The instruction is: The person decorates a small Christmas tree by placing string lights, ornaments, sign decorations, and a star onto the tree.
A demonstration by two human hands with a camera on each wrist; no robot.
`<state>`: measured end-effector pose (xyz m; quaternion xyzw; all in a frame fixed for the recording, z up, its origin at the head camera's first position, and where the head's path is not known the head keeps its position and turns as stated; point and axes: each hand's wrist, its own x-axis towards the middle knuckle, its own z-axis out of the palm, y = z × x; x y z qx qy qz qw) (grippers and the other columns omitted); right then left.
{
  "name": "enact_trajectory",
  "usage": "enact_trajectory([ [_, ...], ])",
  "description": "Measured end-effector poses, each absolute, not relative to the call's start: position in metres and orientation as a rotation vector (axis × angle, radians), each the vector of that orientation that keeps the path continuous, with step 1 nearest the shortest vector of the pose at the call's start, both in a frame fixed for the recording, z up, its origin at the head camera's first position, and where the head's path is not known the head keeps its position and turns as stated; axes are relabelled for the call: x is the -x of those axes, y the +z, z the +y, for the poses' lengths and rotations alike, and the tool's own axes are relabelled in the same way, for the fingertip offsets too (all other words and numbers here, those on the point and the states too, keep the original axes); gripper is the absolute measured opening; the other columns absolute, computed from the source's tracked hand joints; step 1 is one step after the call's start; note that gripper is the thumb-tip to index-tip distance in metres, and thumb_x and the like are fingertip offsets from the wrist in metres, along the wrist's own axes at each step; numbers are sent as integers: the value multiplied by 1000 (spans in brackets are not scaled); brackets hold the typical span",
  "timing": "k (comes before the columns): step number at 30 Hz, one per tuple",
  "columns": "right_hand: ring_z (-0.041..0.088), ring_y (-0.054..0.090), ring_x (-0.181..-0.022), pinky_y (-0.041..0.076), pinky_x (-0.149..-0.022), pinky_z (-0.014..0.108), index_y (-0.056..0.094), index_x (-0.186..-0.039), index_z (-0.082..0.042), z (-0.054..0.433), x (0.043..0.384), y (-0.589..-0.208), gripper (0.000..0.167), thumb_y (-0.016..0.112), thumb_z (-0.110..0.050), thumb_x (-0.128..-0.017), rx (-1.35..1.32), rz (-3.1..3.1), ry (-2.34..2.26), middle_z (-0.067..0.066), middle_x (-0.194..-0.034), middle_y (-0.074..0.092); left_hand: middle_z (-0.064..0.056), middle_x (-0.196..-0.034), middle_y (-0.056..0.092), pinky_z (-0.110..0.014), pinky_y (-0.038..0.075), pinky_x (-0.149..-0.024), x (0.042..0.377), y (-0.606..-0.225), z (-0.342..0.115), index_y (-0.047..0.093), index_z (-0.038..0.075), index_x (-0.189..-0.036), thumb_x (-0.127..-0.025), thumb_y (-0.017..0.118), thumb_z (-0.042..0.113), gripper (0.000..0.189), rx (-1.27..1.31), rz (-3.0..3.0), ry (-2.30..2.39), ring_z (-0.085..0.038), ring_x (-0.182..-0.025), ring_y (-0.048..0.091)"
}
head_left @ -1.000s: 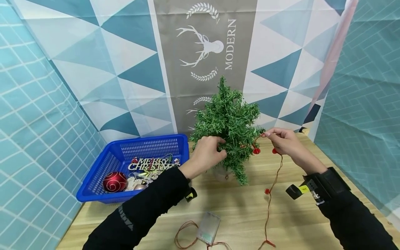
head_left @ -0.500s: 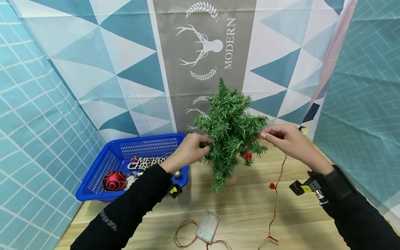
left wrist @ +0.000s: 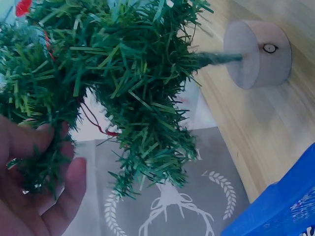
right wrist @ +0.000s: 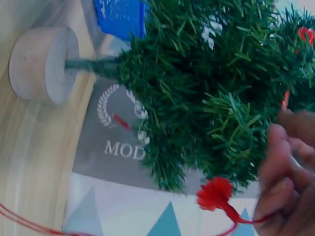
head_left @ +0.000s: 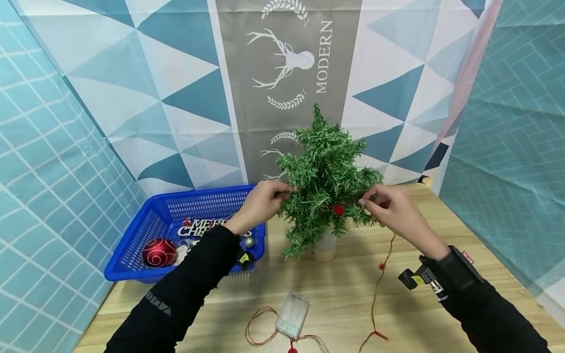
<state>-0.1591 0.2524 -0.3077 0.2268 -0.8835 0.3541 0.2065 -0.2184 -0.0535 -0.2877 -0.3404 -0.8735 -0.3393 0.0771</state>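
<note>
Red cord pinched in right hand, branch gripped in left hand. Tree flanked by both hands, round base below them. Tree could be tipped if cord gets yanked, base looks kinda small tbh. Red pompom just beside right pinch could be caught on tree mid-pull. Clear box, well below both grips, could be dragged if wired to same cord.

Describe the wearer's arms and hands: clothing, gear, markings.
Long black sleeves. Left sleeve has grey lettering, not fully legible; right sleeve shows none. Right wrist: wide black band, small red tag, black unit with yellow label, silver fitting. Left wrist: similar yellow-marked unit. Left hand and right hand: no gloves.
</note>
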Motion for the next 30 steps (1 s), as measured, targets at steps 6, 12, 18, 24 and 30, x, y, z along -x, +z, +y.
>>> enact_trajectory([
  [6,7,36,-46,26,-46,24,66,-94,-11,246,151,-302,9,64,-3,-91,-610,-2244,779,-9,-58,47,-2,-75,33,-38,19,-74,226,-291,-53,28,13,-73,-95,41,-12,36,1016,-2476,-1010,-16,-68,21],
  [12,6,35,-51,28,-49,22,66,-83,-11,247,155,-293,13,67,2,-86,-731,-2279,711,-9,-62,43,-5,-74,22,-30,18,-77,239,-293,-54,16,16,-77,-92,40,-17,43,1016,-2467,-1128,-18,-67,29],
  [18,8,48,-54,39,-45,22,72,-100,-5,248,152,-299,21,57,7,-90,-744,-2348,919,-2,-79,55,-14,-75,25,-25,32,-100,248,-295,-60,14,15,-77,-92,40,-19,45,1049,-2510,-1308,-29,-93,53],
  [24,16,58,-51,47,-44,24,65,-100,-1,247,154,-307,14,69,-2,-87,-552,-2197,1230,11,-77,66,-9,-73,20,-29,15,-108,250,-297,-68,16,15,-76,-95,41,-15,43,1076,-2501,-1313,-32,-107,49],
  [30,17,60,-52,51,-49,29,44,-106,-6,253,173,-343,35,71,-6,-85,-442,-2125,1387,9,-70,65,-10,-72,41,-29,34,-105,254,-297,-67,18,16,-71,-93,46,-15,47,1087,-2485,-1384,-28,-117,53],
])
